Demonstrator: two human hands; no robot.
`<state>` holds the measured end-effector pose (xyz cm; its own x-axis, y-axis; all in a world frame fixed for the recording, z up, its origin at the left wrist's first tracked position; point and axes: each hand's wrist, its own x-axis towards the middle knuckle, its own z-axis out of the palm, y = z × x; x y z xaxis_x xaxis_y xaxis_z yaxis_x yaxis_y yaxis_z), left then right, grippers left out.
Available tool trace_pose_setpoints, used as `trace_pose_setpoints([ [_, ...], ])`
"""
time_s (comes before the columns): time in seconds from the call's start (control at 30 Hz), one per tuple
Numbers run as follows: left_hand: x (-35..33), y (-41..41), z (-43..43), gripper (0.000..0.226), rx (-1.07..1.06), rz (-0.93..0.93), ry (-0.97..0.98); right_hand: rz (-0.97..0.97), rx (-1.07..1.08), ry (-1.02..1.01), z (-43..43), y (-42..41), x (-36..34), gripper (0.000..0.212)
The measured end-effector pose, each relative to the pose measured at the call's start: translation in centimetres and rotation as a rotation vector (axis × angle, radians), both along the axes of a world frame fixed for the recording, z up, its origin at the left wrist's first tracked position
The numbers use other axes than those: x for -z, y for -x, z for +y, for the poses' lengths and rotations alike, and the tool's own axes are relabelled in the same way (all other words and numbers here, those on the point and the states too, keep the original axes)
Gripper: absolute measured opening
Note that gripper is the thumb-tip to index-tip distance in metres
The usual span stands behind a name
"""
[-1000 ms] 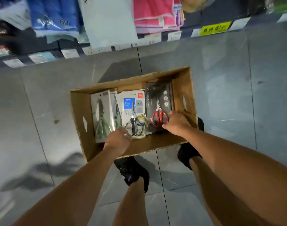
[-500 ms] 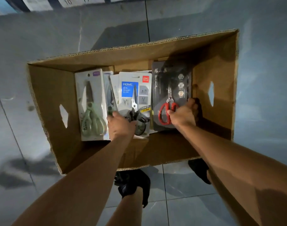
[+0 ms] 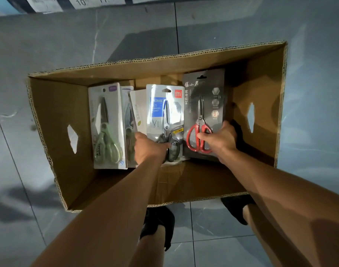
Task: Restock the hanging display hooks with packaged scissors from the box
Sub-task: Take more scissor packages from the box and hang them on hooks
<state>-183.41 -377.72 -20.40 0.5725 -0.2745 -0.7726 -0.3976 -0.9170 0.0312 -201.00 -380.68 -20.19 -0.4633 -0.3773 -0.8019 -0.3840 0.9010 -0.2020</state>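
A cardboard box (image 3: 54,122) sat open on the grey tiled floor (image 3: 309,26), with the packs of scissors lying in a row on its bottom. The left hand (image 3: 148,149) gripped the lower end of the black-handled pack (image 3: 164,112) near the middle of the box, its thumb lying across the handles. The right hand (image 3: 220,141) gripped the lower end of the red-handled pack (image 3: 203,97) toward 3 o'clock, thumb over a red handle and fingers wrapped round the card's right edge. The two held packs were side by side, edges touching. Toward 9 o'clock lay a green-handled pack (image 3: 107,122), and beside it another pack (image 3: 129,120), mostly covered. Black shoes (image 3: 159,220) stood at 6 o'clock by the near wall. Price labels (image 3: 87,1) ran along a shelf edge at 12 o'clock.
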Motion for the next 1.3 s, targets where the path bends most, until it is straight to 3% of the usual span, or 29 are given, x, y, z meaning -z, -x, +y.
trace_pose_setpoints([
  [0.17,-1.6,-0.2,0.4,0.044,-0.118,0.149,0.15,-0.119,0.001,0.045,0.1,0.6,-2.2,0.052],
  [0.3,-5.4,-1.2,0.3,0.044,-0.189,0.236,0.21,-0.164,0.057,0.095,0.6,1.1,-6.5,0.034],
  [0.47,-13.4,-2.6,-0.5,0.044,-0.171,0.337,0.243,-0.176,0.102,0.165,0.4,1.8,-14.2,0.038],
  [0.67,-27.4,-3.6,-2.0,0.039,-0.193,0.448,0.407,-0.214,0.145,0.254,-0.6,2.6,-27.6,0.029],
  [0.8,-37.5,-4.6,-3.4,0.04,-0.097,0.497,0.533,-0.254,0.138,0.319,-2.2,2.5,-37.6,0.027],
  [0.93,-48.3,-5.8,-6.0,0.036,0.006,0.556,0.647,-0.342,0.197,0.483,-4.5,2.0,-48.9,0.035],
  [1.17,-66.4,-6.0,-10.8,0.037,0.185,0.57,0.912,-0.41,0.24,0.763,-5.8,3.1,-66.0,0.024],
  [1.3,-74.0,-4.1,-11.8,0.034,0.151,0.702,1.032,-0.44,0.306,0.908,-5.7,4.5,-72.8,0.027],
])
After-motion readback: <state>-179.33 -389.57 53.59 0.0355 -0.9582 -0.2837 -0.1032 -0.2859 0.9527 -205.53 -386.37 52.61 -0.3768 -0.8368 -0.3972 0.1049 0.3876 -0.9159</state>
